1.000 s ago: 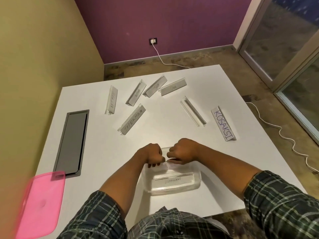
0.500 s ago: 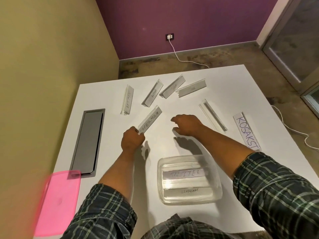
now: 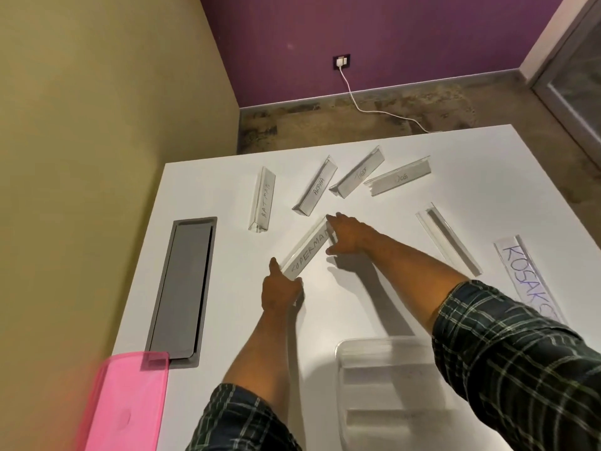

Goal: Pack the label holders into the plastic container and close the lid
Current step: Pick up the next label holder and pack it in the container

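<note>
Clear container (image 3: 383, 385) on desk (image 3: 374, 294), about two holders inside | both hands' grip closing on SUPERMAN holder (image 3: 307, 249), left hand (image 3: 279, 288), right hand (image 3: 346, 234) | six others loose | pink lid (image 3: 126, 405) off

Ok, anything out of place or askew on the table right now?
One oddity: the pink lid hangs over the table's near-left edge, partly unsupported. One holder shows no writing; the others are scattered at angles but intact. Both hands grip the SUPERMAN holder's ends.
</note>
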